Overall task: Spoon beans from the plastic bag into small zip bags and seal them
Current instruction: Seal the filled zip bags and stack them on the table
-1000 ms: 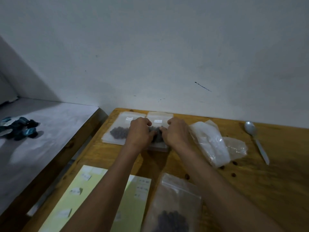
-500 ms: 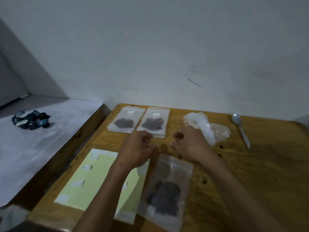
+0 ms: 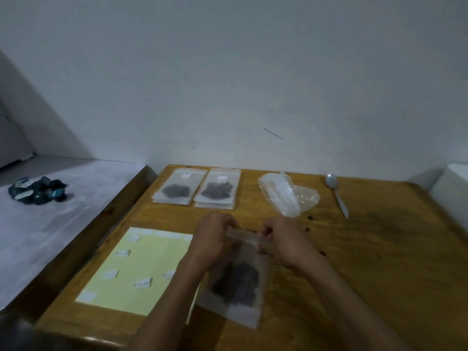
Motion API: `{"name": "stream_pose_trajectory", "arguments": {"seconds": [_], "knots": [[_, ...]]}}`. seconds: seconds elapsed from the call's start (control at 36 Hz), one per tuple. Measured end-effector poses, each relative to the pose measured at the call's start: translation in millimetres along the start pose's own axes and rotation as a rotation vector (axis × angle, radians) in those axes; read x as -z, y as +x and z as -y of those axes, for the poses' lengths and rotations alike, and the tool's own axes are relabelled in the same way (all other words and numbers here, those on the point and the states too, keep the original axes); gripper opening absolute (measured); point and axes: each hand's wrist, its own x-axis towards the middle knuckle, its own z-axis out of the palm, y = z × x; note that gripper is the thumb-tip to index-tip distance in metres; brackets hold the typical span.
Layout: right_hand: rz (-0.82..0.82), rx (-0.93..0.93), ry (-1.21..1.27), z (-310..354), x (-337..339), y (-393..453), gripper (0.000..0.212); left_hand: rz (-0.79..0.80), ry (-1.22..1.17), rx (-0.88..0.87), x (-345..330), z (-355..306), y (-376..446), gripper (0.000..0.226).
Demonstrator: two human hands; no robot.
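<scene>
Now down on the near zip bag, up from hovering.
Left hand and right hand both pinching its top strip, beans inside.

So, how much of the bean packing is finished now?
Two filled zip bags lie flat at the table's far edge. The left hand and right hand pinch the top of a third bag holding beans, apparently sealing it. The spoon lies unused.

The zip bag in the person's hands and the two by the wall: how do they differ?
The held zip bag has its top edge pinched by the left hand and the right hand; the two far zip bags lie flat, untouched. Those each carry a small white label; the held one shows none. All are clear and hold dark beans.
</scene>
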Motion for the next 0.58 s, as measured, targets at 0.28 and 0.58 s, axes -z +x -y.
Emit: {"name": "stream_pose_trajectory", "arguments": {"seconds": [0.28, 0.58], "knots": [[0.016, 0.173, 0.650, 8.0, 44.1, -5.9, 0.015, 0.017, -0.862, 0.096, 61.7, -14.4, -21.4, 0.014], [-0.016, 0.201, 0.789, 38.9, 35.2, -0.2, 0.015, -0.181, -1.077, 0.161, 75.0, -3.2, -32.7, 0.029]]}}
